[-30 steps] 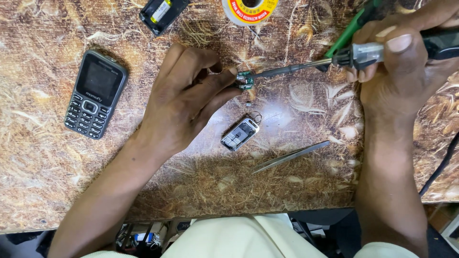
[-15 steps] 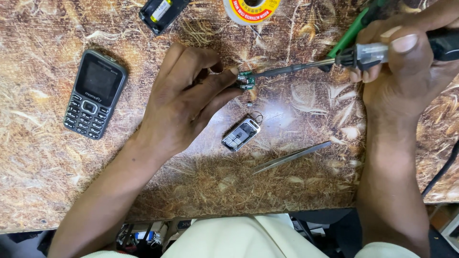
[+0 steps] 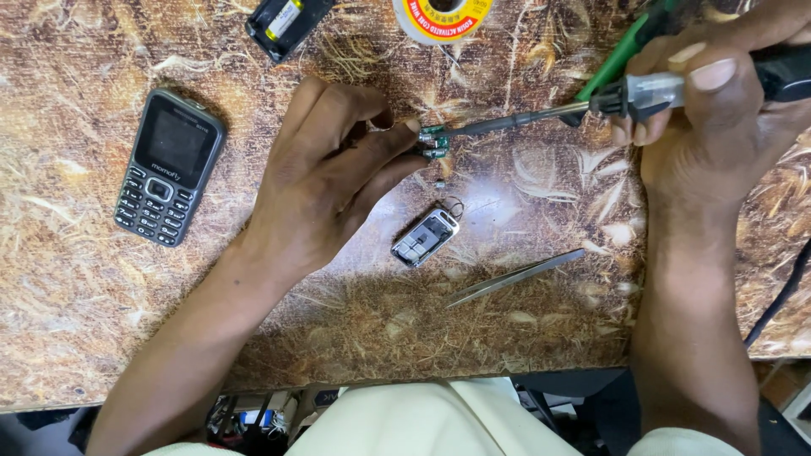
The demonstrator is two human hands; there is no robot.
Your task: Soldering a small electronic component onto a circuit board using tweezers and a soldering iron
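Observation:
My left hand point(image 3: 329, 181) rests on the brown patterned table point(image 3: 101, 321) and pinches a tiny green circuit board point(image 3: 434, 142) between thumb and fingertip. My right hand point(image 3: 718, 118) grips a soldering iron point(image 3: 591, 105) by its handle; the metal tip touches the small board. A green-handled tool point(image 3: 625, 51) lies under the same hand at the upper right. Just below the board sits a small open key-fob case point(image 3: 424, 237) with a wire ring.
A black keypad phone point(image 3: 168, 167) lies at the left. A black battery case point(image 3: 285, 24) and a solder spool point(image 3: 441, 17) sit at the far edge. Metal tweezers point(image 3: 514, 278) lie near the front edge. A black cable point(image 3: 781, 291) hangs at the right.
The soldering iron has shifted slightly in my right hand while its tip stays at the small board. My left hand keeps its pinch in the same place.

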